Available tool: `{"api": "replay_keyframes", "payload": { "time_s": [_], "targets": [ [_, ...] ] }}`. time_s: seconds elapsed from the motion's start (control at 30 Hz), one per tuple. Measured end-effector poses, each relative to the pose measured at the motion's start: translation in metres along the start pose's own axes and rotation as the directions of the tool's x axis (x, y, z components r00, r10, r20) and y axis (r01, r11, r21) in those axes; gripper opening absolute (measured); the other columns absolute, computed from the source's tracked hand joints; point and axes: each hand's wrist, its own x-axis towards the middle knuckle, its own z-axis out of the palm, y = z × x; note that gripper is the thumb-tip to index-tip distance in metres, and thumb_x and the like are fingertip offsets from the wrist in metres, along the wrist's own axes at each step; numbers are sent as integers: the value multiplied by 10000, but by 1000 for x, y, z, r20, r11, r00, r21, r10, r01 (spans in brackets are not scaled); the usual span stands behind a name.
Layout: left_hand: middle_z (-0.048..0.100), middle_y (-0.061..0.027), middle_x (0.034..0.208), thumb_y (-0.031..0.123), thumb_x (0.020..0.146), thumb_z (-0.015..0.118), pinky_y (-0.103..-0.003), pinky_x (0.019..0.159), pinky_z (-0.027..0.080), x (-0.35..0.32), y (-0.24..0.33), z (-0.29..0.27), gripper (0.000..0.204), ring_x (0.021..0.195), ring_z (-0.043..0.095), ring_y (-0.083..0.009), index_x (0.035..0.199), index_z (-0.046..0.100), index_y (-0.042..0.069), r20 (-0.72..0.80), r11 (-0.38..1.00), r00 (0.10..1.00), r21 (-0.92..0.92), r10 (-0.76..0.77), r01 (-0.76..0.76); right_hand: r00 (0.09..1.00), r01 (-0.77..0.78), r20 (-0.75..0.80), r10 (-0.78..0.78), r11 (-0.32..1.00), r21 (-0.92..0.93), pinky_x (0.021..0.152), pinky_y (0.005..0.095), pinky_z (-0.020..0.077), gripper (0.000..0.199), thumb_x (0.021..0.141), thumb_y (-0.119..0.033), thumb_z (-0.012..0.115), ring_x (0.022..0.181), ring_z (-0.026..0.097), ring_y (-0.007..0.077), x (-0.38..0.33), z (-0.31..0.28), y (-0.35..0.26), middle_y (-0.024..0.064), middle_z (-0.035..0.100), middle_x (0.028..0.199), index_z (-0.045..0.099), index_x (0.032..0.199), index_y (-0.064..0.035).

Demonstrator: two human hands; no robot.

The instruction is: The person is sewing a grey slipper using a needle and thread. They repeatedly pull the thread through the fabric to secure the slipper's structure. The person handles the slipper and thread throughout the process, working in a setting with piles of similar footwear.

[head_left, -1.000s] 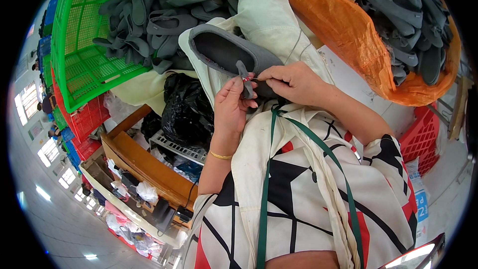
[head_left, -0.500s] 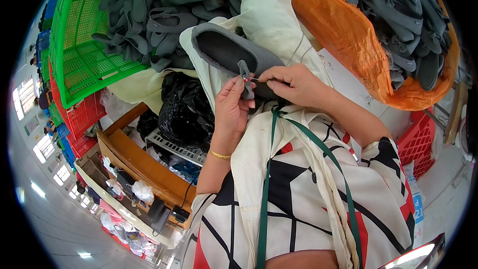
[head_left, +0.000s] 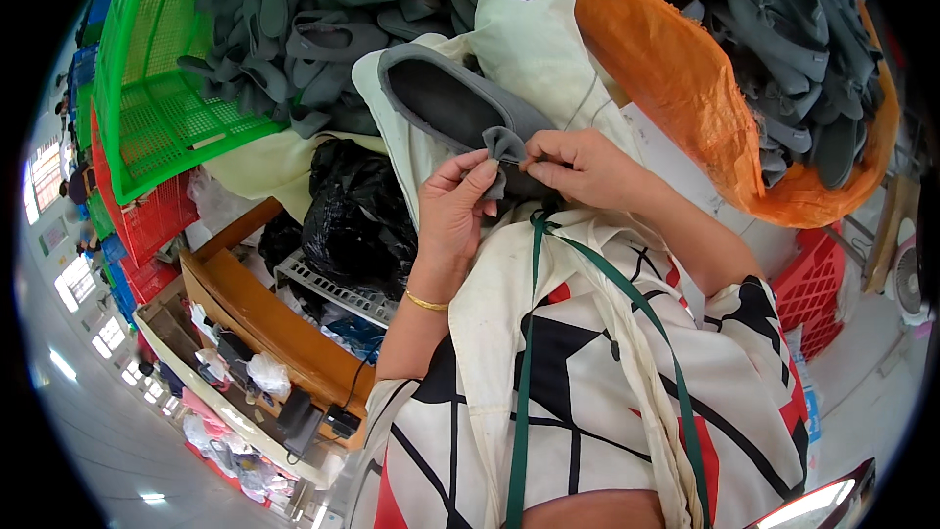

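A grey slip-on shoe point(head_left: 450, 98) lies tilted on a white cloth-covered pad in front of me, its dark inside facing up. At its near end I hold a small grey fabric bow point(head_left: 505, 144). My left hand point(head_left: 455, 198), with a gold bangle at the wrist, pinches the bow between thumb and fingers. Pressed close to the bow's right side, my right hand point(head_left: 578, 167) has thumb and forefinger closed on a thin needle, mostly hidden now. Whether the bow is joined to the shoe cannot be made out.
Beyond the pad, many grey shoes point(head_left: 338, 39) pile up by a green plastic basket point(head_left: 147, 127). An orange sack point(head_left: 676, 69) of similar shoes stands right. Black plastic bags point(head_left: 357, 216) and a wooden drawer unit point(head_left: 284, 318) are left; a red crate point(head_left: 813, 284) sits right.
The right fingers have come closer to the bow, and the needle that showed between the hands is now mostly hidden. The bow has turned and spread its loops.
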Motion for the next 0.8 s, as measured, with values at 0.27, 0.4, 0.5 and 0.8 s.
{"api": "replay_keyframes", "payload": {
  "time_s": [0.27, 0.4, 0.5, 0.8],
  "targets": [
    [715, -50, 893, 47, 890, 704, -198, 532, 488, 2, 1, -1, 170, 704, 643, -77, 1056, 692, 15, 35, 995, 999, 96, -39, 36, 998, -2, -57, -4, 996, -91, 595, 284, 449, 84, 931, -124, 630, 607, 524, 126, 4, 5, 8, 56, 591, 693, 623, 962, -46],
    [714, -49, 892, 54, 889, 710, -200, 527, 478, 2, 2, -1, 178, 695, 636, -76, 1061, 693, 14, 44, 994, 997, 94, -61, 56, 996, -21, -90, 16, 998, -53, 578, 277, 441, 81, 933, -117, 631, 596, 512, 110, 4, 11, 3, 49, 576, 685, 629, 951, -38],
    [709, -46, 887, 60, 887, 715, -198, 520, 468, 4, 1, -2, 178, 677, 619, -71, 1057, 698, 11, 53, 993, 996, 94, -73, 68, 994, -66, -90, 63, 998, -25, 570, 268, 441, 79, 934, -107, 626, 592, 518, 101, 4, 13, 5, 45, 574, 684, 626, 945, -29],
    [690, -36, 853, 84, 884, 725, -197, 503, 457, 6, -2, -3, 193, 649, 586, -67, 1056, 707, -1, 108, 986, 991, 155, -85, 67, 984, -139, -114, 138, 990, 1, 575, 270, 455, 89, 936, -97, 621, 601, 536, 101, 4, 17, -12, 46, 580, 685, 614, 935, -8]
  ]
}}
